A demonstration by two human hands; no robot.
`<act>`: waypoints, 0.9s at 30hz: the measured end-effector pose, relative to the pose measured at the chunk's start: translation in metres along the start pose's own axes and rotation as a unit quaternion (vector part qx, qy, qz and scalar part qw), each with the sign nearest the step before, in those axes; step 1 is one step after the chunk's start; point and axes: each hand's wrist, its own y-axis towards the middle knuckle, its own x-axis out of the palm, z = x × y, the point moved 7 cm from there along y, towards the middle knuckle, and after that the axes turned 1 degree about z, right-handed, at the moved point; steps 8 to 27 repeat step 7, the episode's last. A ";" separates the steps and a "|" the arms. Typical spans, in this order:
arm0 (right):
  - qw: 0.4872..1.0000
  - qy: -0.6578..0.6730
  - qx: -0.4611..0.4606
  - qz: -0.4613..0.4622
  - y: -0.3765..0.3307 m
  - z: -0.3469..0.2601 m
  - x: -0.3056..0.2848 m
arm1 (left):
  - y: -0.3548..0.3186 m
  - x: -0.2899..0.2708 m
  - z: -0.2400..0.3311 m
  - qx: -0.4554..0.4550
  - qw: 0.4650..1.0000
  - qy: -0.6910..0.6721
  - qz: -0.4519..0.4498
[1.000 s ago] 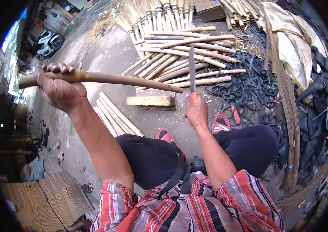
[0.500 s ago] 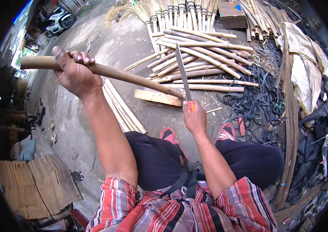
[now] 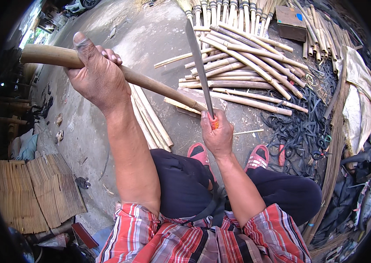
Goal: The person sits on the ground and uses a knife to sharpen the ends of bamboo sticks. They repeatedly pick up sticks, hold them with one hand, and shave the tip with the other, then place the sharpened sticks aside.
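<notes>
My left hand (image 3: 98, 79) is wrapped round a bamboo pole (image 3: 159, 87), its thumb lying along the top. The pole slants down from the upper left to the front of my right hand (image 3: 219, 135). That hand is closed on the orange-red handle of a long knife (image 3: 199, 65), whose blade points up and away, leaning a little left. At its low end the pole meets the lower part of the blade; whether the edge bites into it I cannot tell. Beneath that end is a wooden block (image 3: 180, 106), partly hidden by the pole.
A heap of bamboo poles (image 3: 242, 65) lies ahead, with several brooms (image 3: 229, 13) behind it. Trimmed sticks (image 3: 148, 118) lie left of my knees. Black rubber strips (image 3: 299, 127) and a pale sack (image 3: 356, 105) are at right. A cardboard box (image 3: 291, 24) stands far right.
The whole view has shifted and tilted. My left hand and the pole appear nearer and larger. The knife blade leans further left, and my right hand appears slightly lower.
</notes>
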 end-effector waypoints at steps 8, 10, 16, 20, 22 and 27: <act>0.975 -0.123 0.146 -0.112 -0.010 0.063 0.044 | 0.007 -0.010 -0.003 -0.002 1.000 -0.028 0.012; 0.975 -0.123 0.146 -0.112 -0.010 0.063 0.044 | 0.007 -0.010 -0.003 -0.002 1.000 -0.028 0.012; 0.975 -0.123 0.146 -0.112 -0.010 0.063 0.044 | 0.007 -0.010 -0.003 -0.002 1.000 -0.028 0.012; 0.975 -0.123 0.146 -0.112 -0.010 0.063 0.044 | 0.007 -0.010 -0.003 -0.002 1.000 -0.028 0.012; 0.975 -0.123 0.146 -0.112 -0.010 0.063 0.044 | 0.007 -0.010 -0.003 -0.002 1.000 -0.028 0.012; 0.975 -0.123 0.146 -0.112 -0.010 0.063 0.044 | 0.007 -0.010 -0.003 -0.002 1.000 -0.028 0.012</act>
